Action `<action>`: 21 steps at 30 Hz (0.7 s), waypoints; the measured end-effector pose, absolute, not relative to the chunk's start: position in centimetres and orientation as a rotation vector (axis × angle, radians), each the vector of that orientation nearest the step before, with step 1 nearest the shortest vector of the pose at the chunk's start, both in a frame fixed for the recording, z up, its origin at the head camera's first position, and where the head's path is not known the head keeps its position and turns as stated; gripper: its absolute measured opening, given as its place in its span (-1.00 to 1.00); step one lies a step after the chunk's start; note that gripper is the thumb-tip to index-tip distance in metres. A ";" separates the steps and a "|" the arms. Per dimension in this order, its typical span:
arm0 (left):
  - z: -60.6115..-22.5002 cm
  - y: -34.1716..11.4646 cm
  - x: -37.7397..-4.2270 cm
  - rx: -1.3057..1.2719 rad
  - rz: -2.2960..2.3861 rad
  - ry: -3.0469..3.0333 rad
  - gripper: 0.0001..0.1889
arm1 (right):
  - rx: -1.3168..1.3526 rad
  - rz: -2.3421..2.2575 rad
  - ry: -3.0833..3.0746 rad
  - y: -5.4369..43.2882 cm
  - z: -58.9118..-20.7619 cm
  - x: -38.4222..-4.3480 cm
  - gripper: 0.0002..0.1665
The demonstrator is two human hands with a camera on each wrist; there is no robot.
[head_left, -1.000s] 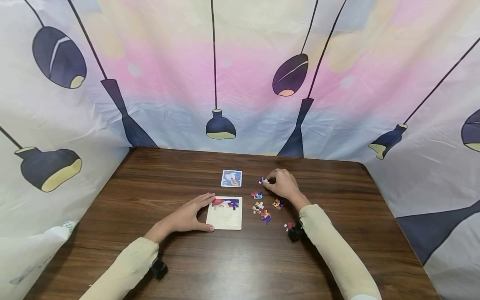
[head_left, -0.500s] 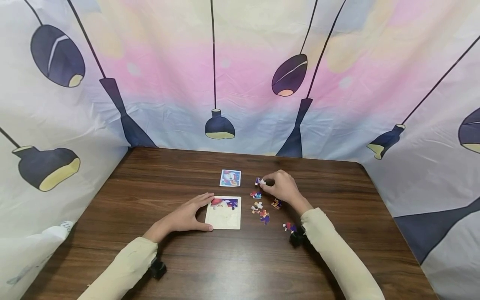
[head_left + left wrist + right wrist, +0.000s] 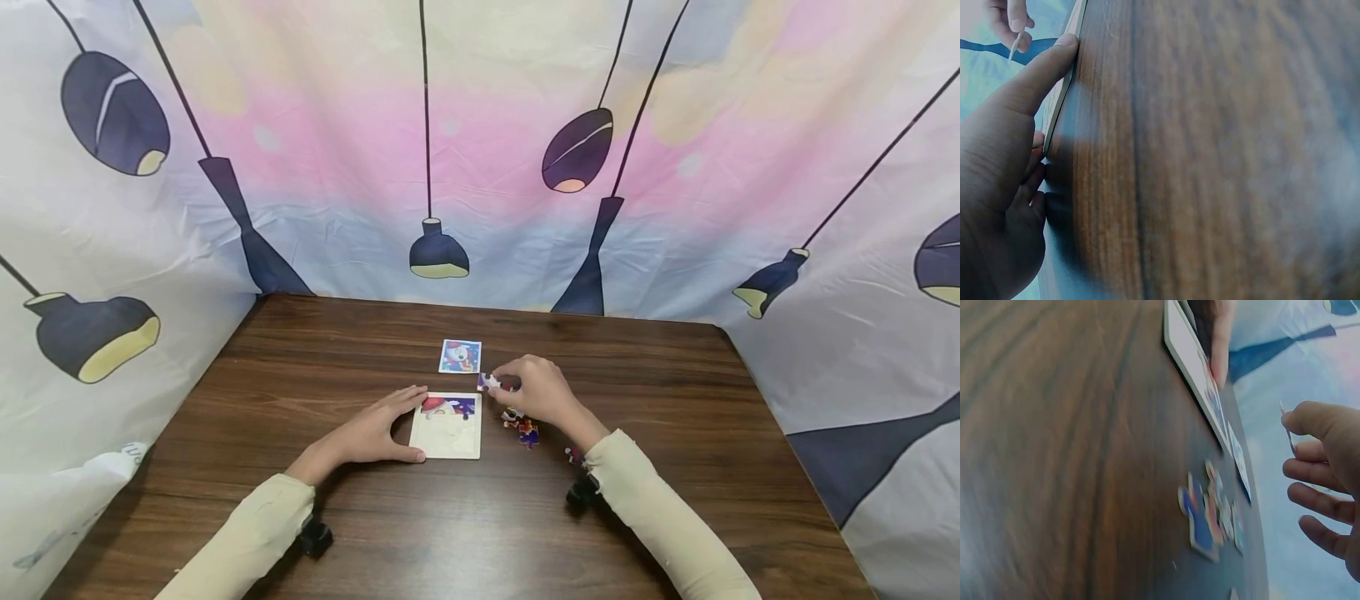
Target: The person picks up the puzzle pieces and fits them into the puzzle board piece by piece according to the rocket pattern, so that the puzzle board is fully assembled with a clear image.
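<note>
My left hand (image 3: 375, 429) rests at the left side of a pale square puzzle board (image 3: 446, 440), its fingers fairly straight, the thumb by the near corner and the fingertips by the far one. Along the board's far part, joined pieces show red, white and purple; the rest is bare. Between right thumb and forefinger I pinch a purple-and-white puzzle piece (image 3: 487, 382); it is held up off the table in the right wrist view. That right hand (image 3: 538, 392) is just beyond the board's far right corner. It covers some of the loose puzzle pieces (image 3: 528, 433).
A small printed picture card (image 3: 460, 357) lies behind the board. One more loose piece (image 3: 574, 455) lies by the right wrist camera (image 3: 582, 495). A patterned curtain (image 3: 337, 233) hangs behind the brown wooden table (image 3: 450, 525).
My right hand has carried the purple-and-white puzzle piece left and nearer, from the far right toward the board's far right corner. The left hand has stayed at the board.
</note>
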State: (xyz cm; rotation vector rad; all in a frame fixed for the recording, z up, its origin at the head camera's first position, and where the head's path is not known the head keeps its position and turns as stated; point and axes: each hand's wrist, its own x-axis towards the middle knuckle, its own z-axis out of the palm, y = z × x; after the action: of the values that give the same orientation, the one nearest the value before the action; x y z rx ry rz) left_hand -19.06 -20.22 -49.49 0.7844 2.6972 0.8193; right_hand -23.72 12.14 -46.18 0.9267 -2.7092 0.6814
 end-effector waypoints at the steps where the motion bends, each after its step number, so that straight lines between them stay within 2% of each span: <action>1: -49.5 -20.2 -19.1 0.786 0.818 2.698 0.16 | 0.945 0.680 -2.703 11.8 -46.2 -23.5 -0.68; 21: -49.5 -20.3 -19.0 0.794 0.840 2.685 0.14 | 1.179 0.572 -2.694 5.7 -47.2 -22.0 -0.66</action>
State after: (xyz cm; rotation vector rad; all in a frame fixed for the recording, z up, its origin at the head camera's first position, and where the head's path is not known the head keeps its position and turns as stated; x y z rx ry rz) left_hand -19.02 -20.35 -49.45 0.7941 2.6849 0.8405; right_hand -21.99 5.74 -47.21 1.1792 -2.6938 0.5724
